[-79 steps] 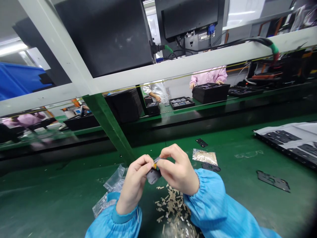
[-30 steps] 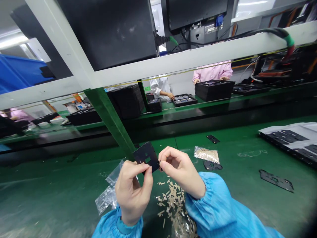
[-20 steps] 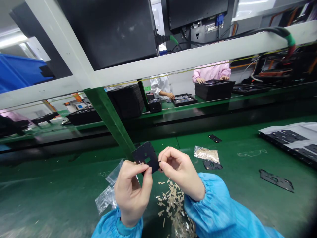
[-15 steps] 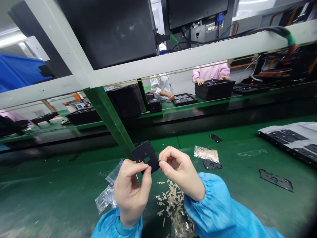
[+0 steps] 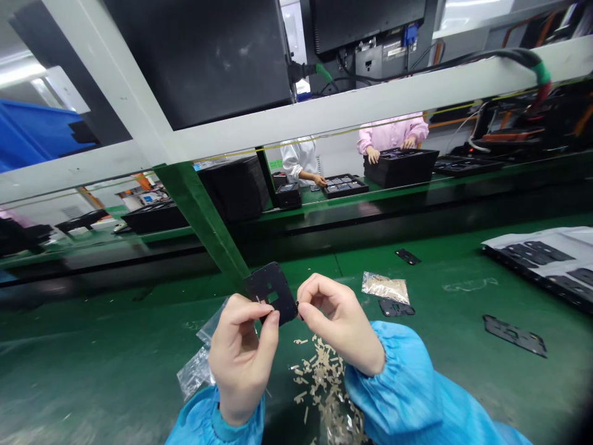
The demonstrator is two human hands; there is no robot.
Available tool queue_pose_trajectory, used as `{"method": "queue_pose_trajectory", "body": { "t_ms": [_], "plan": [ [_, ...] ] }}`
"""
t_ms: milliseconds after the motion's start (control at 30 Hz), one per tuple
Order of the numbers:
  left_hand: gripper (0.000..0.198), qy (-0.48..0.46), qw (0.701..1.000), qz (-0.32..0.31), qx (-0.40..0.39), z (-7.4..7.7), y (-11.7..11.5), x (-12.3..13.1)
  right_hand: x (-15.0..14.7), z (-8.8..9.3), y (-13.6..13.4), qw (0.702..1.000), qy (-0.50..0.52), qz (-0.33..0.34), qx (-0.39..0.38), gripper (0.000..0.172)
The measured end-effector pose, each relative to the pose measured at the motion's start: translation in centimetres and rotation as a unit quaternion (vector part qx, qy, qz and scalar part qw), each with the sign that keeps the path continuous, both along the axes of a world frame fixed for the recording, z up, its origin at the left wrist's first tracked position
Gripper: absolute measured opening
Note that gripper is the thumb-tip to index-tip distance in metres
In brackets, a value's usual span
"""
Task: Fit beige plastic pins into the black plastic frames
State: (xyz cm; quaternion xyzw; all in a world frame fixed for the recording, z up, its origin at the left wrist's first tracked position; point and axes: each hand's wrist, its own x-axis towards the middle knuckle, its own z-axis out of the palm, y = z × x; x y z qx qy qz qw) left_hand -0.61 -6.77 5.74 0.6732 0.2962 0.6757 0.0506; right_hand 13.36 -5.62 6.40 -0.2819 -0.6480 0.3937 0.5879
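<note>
A thin black plate with a small square opening is held up off the bench. My left hand pinches its lower edge between thumb and forefinger. At the plate's right edge, my right hand has thumb and forefinger pressed together; a tiny dark bit shows at the fingertips, too small to name. Below the hands lies a scatter of small beige pieces. A clear bag of beige pieces rests to the right, partly over another black plate.
Crumpled clear bags lie left. More black plates and a lined tray are on the right. A green post and white beam stand ahead. Two people handle black trays beyond.
My left hand and the plate have shifted slightly left. My right hand is nearly still at the plate's edge. The pink-sleeved person's hand has moved a little left on the tray stack.
</note>
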Motion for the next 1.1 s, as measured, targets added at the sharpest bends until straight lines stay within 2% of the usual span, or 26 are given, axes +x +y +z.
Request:
{"method": "queue_pose_trajectory", "body": {
  "t_ms": [333, 533, 667, 767, 933, 1100],
  "plan": [
    [0.011, -0.086, 0.995, -0.023, -0.054, -0.2, 0.2, 0.4, 0.0, 0.1, -0.4, 1.000, 0.009, 0.005, -0.002, 0.011],
    [0.024, -0.150, 0.980, -0.069, -0.108, -1.0, 0.7, -0.1, -0.2, 0.4, -0.9, 1.000, 0.008, 0.009, 0.009, 0.012],
    [0.025, -0.170, 0.972, -0.104, -0.128, -1.3, 0.9, -0.3, -0.3, 0.6, -1.0, 1.000, 0.016, 0.021, 0.005, 0.011],
    [0.025, -0.186, 0.962, -0.135, -0.149, -1.3, 1.0, -0.3, -0.2, 0.7, -1.0, 0.998, 0.037, 0.054, -0.023, 0.009],
    [0.025, -0.196, 0.949, -0.191, -0.154, -1.0, 1.0, -0.1, -0.2, 0.6, -1.0, 0.975, 0.091, 0.171, -0.109, 0.012],
    [0.025, -0.205, 0.940, -0.205, -0.180, -0.6, 0.8, 0.3, -0.2, 0.3, -0.8, 0.964, 0.124, 0.211, -0.108, 0.021]
  ]
}}
